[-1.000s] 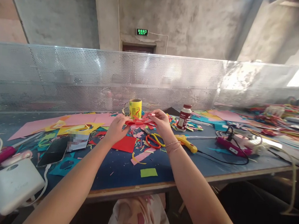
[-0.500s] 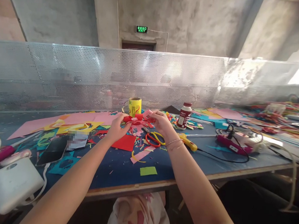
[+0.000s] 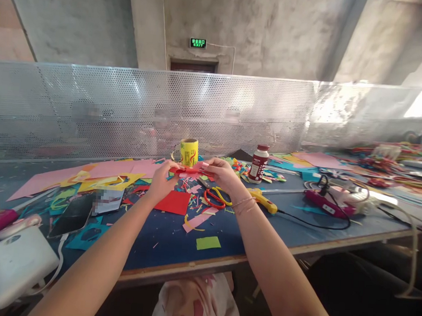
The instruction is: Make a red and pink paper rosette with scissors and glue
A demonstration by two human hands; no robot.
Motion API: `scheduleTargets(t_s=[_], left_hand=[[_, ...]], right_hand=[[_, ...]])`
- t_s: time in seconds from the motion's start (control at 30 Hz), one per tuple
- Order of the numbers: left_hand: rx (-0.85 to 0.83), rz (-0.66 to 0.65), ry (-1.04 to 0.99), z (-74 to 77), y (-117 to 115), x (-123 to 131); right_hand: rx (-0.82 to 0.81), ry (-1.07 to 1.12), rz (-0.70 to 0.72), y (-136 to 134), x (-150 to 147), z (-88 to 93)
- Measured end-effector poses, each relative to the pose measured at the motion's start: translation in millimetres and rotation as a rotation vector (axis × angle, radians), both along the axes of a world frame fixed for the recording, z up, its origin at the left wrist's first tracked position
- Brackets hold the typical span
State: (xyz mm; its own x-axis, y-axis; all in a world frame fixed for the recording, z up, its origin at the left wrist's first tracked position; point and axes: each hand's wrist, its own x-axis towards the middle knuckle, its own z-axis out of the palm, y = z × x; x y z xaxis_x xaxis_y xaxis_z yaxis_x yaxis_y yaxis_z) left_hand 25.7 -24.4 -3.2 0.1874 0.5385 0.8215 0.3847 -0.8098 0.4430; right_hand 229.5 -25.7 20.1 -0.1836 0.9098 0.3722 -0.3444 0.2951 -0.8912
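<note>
Between my hands, above the paper litter, is a red paper piece [image 3: 192, 170] with some pink on it. My left hand [image 3: 164, 180] pinches its left end. The fingers of my right hand [image 3: 221, 172] are closed on its right end. Just below and to the right lie scissors [image 3: 213, 197] with red and yellow handles. A flat red paper sheet [image 3: 173, 202] rests beneath my left hand. Behind the held piece stands a yellow tape roll [image 3: 189, 151]. The piece's exact shape is partly hidden by my fingers.
A brown bottle [image 3: 258, 164] stands right of my hands, near a yellow glue gun [image 3: 264, 200] with a black cord. A green paper rectangle [image 3: 208, 243] lies near the front edge. Left are a phone [image 3: 72, 214] and white charger [image 3: 21, 265]. A perforated screen [image 3: 214, 105] closes off the back.
The red piece has turned in my hands and now looks flatter, with less pink showing. My fingers have shifted slightly, and both hands still hold it.
</note>
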Motion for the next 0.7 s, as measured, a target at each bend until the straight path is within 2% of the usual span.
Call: scheduleTargets(t_s=[0.13,0.33,0.53,0.7], left_hand=[[-0.06,0.001,-0.063,-2.4,2.8,0.6],[-0.153,0.003,-0.1,-4.7,5.2,1.6],[-0.306,-0.09,-0.181,-4.9,4.7,5.6],[-0.414,-0.092,-0.279,-2.4,2.9,10.4]], right_hand=[[0.029,-0.038,0.002,0.5,-1.0,-0.1],[-0.007,-0.02,0.08,-1.3,-0.6,-0.1],[-0.006,-0.03,0.045,0.0,-0.7,-1.0],[-0.062,-0.023,0.019,-0.3,-2.7,-0.2]])
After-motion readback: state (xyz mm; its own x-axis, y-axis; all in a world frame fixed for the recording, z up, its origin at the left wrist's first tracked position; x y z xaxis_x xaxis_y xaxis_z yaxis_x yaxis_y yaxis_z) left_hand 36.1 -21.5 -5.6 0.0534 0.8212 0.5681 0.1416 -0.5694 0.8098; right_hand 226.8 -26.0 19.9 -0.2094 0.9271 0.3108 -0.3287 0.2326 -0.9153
